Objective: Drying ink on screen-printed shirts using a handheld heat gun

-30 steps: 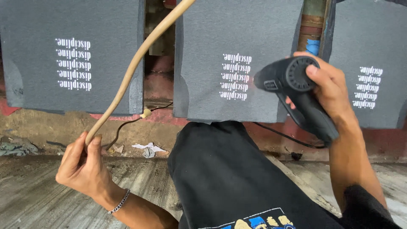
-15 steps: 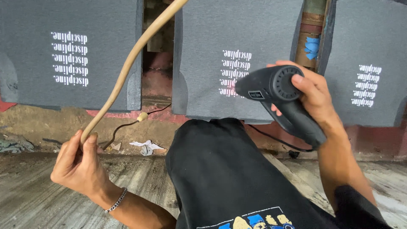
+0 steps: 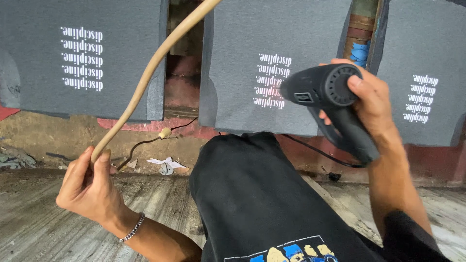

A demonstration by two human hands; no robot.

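Gripping the heat gun (image 3: pixel 335 104) firmly, the right hand (image 3: pixel 371 97) may scorch the grey garment (image 3: pixel 272 63); the left hand (image 3: pixel 90 187) is closed around the tan hose (image 3: pixel 145 77).

We see white printed lettering blocks on three hanging dark grey fabric panels: left panel (image 3: pixel 82 58), middle panel (image 3: pixel 276 68), right panel (image 3: pixel 422 73). A blue-and-yellow printed graphic (image 3: pixel 286 252) sits on the black garment (image 3: pixel 252 194) at the bottom edge.

A tan, curved wooden stick (image 3: pixel 145 82) is showing pale against dark grey fabric panels (image 3: pixel 272 63) printed with white lettering. A matte black heat gun (image 3: pixel 330 102) is matching a black garment (image 3: pixel 252 199) bearing a blue and yellow print. A silver chain bracelet (image 3: pixel 133 228) is glinting above weathered grey floorboards (image 3: pixel 43 228).
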